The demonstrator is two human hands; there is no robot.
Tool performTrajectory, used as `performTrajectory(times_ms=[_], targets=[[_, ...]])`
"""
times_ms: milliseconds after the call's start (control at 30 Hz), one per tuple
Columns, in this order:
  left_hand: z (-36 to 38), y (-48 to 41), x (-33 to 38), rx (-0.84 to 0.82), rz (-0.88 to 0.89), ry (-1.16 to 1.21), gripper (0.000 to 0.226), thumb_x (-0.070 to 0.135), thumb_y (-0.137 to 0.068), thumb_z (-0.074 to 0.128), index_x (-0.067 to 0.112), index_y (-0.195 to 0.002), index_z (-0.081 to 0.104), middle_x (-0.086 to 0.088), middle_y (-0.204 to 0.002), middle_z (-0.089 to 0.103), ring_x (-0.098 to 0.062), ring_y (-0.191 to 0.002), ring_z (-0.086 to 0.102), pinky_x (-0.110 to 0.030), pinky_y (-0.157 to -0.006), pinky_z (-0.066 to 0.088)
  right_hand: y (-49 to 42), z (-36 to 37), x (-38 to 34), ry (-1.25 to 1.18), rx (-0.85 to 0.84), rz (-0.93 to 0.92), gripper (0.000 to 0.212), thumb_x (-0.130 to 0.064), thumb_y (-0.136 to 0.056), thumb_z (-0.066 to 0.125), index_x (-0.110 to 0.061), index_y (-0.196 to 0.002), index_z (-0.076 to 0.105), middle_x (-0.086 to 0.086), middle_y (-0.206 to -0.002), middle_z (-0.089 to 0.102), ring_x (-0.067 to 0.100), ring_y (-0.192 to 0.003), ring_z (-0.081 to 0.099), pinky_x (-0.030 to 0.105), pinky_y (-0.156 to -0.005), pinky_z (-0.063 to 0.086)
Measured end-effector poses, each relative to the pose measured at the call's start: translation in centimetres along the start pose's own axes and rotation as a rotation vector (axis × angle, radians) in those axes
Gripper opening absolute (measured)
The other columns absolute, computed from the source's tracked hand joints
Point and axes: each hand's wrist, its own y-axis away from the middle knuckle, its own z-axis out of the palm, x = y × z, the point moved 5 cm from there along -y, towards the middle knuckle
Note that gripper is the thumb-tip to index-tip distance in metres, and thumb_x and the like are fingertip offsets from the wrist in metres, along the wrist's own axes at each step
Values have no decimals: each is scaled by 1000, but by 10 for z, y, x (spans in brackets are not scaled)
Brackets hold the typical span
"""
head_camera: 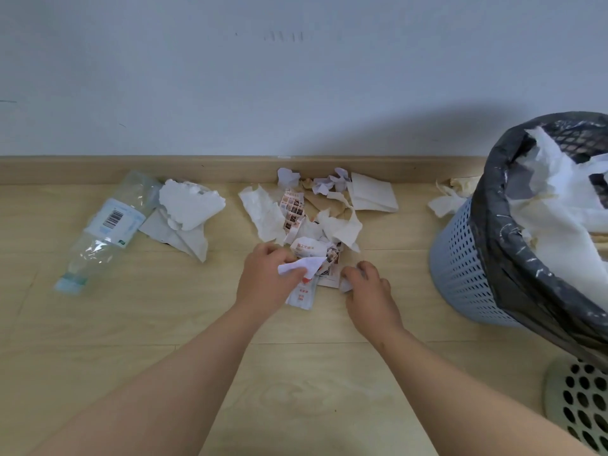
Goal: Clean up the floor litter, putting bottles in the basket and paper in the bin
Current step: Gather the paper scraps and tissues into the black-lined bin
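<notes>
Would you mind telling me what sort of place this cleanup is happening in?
Probably an indoor room, home or office: a pale wood-look floor, a wooden skirting board under a plain painted wall, and a lined, perforated bin already holding paper.

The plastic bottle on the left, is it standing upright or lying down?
Lying down. The plastic bottle rests lengthwise on the wooden floor, barcode label facing up, cap end toward the person.

The bin (460, 264) and basket (551, 396) are cut by the right edge. The right hand (370, 291) hides most of a white scrap (346, 286). Print on the bottle (108, 225) is unreadable.
</notes>
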Motion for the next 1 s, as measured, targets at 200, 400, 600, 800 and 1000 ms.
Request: performTrajectory(times_ms=[200,400,600,800,1000], targets=[[37,-7,22,-186,129,-215,18,30,-85,63,27,-101,71,13,-148,33,-21,-136,22,-31,-104,29,9,2,15,-14,69,-25,13,-13,-93,46,-8,-99,56,10,-117,42,33,-91,53,36,-77,48],[48,7,3,-231,171,-446,25,31,-91,54,27,-113,66,12,-123,54,-23,-120,40,-31,-95,37,17,4,23,-19,6,-1,12,-16,-93,48,-8,-98,56,8,-107,43,30,-85,54,35,-75,48],[28,14,-7,-256,140,-392,13,16,-86,56,13,-92,68,9,-75,45,-24,-90,51,-31,-77,40,27,7,31,-86,-122,91,7,-15,-90,49,-17,-96,50,2,-101,41,27,-87,56,29,-73,45],[3,22,10,-264,37,-172,9,13,-84,57,19,-77,58,9,-72,52,-10,-67,47,-19,-54,33,46,1,40,-85,-149,148,25,-11,-86,47,-27,-68,38,7,-101,46,28,-89,56,31,-80,48],[-16,24,28,-190,-38,-30,6,9,-82,58,14,-79,57,-6,-82,64,-26,-75,60,-36,-68,50,45,-30,27,-234,10,171,11,-5,-84,49,-15,-79,49,5,-99,46,21,-79,50,27,-64,44]])
